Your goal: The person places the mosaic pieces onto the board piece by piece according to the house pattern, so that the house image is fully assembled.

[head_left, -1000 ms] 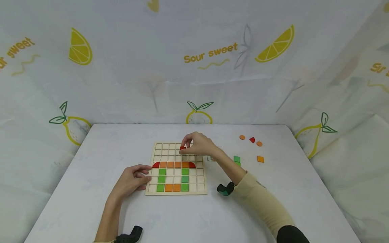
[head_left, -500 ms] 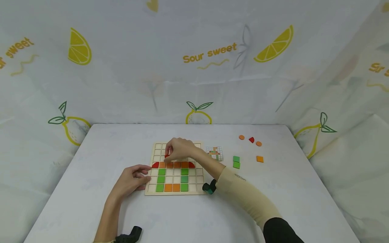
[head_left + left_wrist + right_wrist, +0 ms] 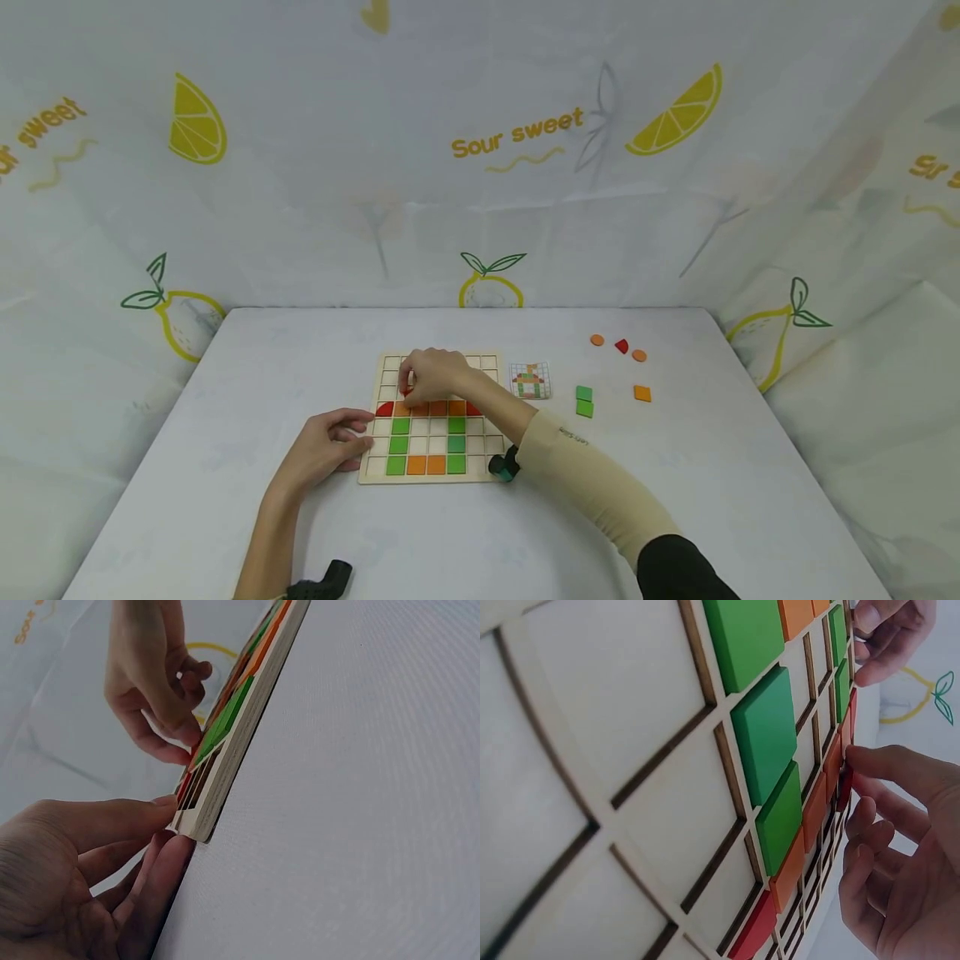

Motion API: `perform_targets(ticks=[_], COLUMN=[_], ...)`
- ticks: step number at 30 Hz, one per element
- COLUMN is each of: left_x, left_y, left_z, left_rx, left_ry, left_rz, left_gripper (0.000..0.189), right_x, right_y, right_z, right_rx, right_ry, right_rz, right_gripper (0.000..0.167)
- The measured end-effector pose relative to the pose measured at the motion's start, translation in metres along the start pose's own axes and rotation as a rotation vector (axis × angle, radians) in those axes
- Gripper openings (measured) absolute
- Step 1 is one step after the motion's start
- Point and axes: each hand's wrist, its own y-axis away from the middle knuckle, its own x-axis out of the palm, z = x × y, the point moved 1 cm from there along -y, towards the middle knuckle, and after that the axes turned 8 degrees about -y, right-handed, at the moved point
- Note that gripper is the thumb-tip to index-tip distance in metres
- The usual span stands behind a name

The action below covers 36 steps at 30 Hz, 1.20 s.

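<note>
A square wooden grid board [image 3: 429,444] lies on the table, with green, orange and red tiles set in its cells. My left hand [image 3: 330,442] holds the board's left edge, thumb and fingers at the rim. My right hand [image 3: 435,375] is over the upper left of the board and pinches a small red tile [image 3: 845,789] between thumb and finger. That tile is just behind the orange row [image 3: 438,408], mostly hidden by the fingers in the head view. At the row's left end sits a red quarter-round tile [image 3: 385,409]; the right-end red tile [image 3: 472,409] is partly covered by my forearm.
A small pattern card [image 3: 531,380] lies right of the board. Farther right are two green tiles [image 3: 584,401], an orange square [image 3: 642,393], two orange discs [image 3: 597,340] and a red wedge [image 3: 622,346]. A white lemon-print cloth [image 3: 337,208] hangs behind the table.
My right hand has moved left and toward me across the board with the red tile, uncovering the pattern card. My left hand has stayed at the board's left edge.
</note>
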Motion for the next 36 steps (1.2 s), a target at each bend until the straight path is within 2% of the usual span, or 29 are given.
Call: perform_targets(ticks=[3, 6, 10, 15, 18, 24, 28, 31, 36], left_x=[0.000, 0.000, 0.000, 0.000, 0.000, 0.000, -0.001, -0.001, -0.001], left_y=[0.000, 0.000, 0.000, -0.001, -0.001, -0.001, -0.001, -0.001, -0.001], left_z=[0.000, 0.001, 0.001, 0.002, 0.002, 0.002, 0.002, 0.002, 0.002], left_rx=[0.001, 0.001, 0.000, 0.006, 0.010, 0.009, 0.011, 0.012, 0.008], left_ry=[-0.001, -0.003, -0.001, 0.000, -0.002, 0.002, 0.003, -0.001, -0.004], left_rz=[-0.004, -0.006, -0.005, -0.005, -0.005, -0.004, -0.002, -0.002, -0.001], left_gripper=[0.044, 0.044, 0.044, 0.044, 0.044, 0.044, 0.044, 0.044, 0.044], right_x=[0.000, 0.000, 0.000, -0.002, -0.003, -0.004, -0.004, -0.002, 0.000], right_y=[0.000, 0.001, 0.003, 0.004, 0.004, 0.000, -0.001, -0.002, -0.004], right_z=[-0.002, -0.005, -0.008, -0.009, -0.009, -0.014, -0.016, -0.017, -0.019], right_rx=[-0.020, -0.021, 0.020, 0.083, 0.092, 0.005, -0.066, -0.083, -0.082], right_ry=[-0.020, -0.030, -0.004, 0.040, 0.045, -0.056, -0.116, -0.125, -0.142], right_rz=[-0.002, -0.027, -0.060, -0.065, -0.068, -0.035, 0.004, 0.005, -0.015], right_gripper=[0.008, 0.018, 0.029, 0.032, 0.031, 0.013, 0.017, 0.021, 0.014])
